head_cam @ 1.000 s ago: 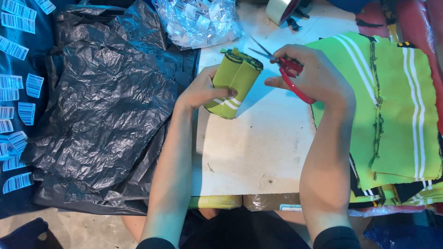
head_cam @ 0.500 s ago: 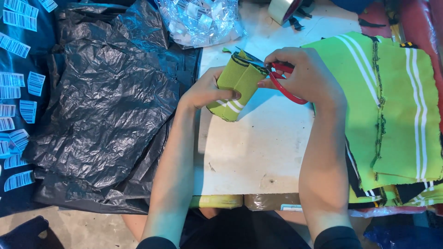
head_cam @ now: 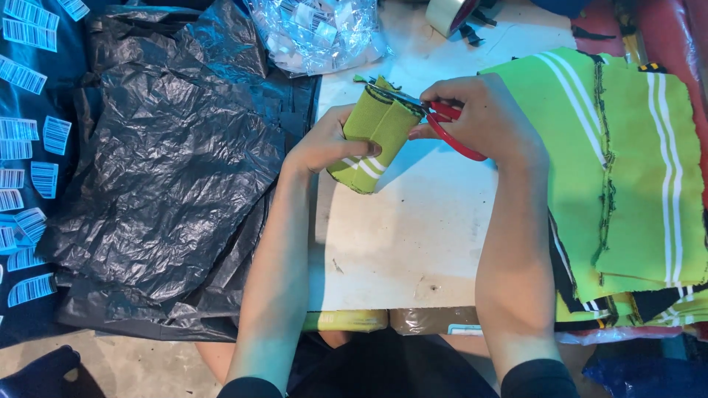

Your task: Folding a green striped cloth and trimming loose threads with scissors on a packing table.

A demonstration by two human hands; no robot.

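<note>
While the left hand (head_cam: 328, 144) wraps its fingers around one rolled piece of lime-green fabric (head_cam: 374, 144), with the thumb pressed on the white stripes near its lower end, the right hand (head_cam: 483, 121) closes around the red handles of one pair of scissors (head_cam: 435, 121). The metal blades of the scissors lie across the upper end of the roll and touch it; I cannot tell if the blades are parted or closed. The roll is held a little tilted above the white counter (head_cam: 398, 243), near the far edge of it, and both hands are just beside each other with the roll between them.

To the right of the roll there is a stack of flat lime-green fabric pieces (head_cam: 627, 169) with white stripes and dark stitched edges; two pieces lie clearly on top, and more are under them, but their number I cannot count. To the left of the roll a big crumpled black plastic sheet (head_cam: 162, 177) covers the surface. Beyond the roll lies one clear plastic bag (head_cam: 317, 33) with small white labels inside. One roll of tape (head_cam: 450, 13) is at the far side, partly out of view. Far to the left of the roll, many white barcode stickers (head_cam: 29, 184) are spread on a dark surface.
</note>
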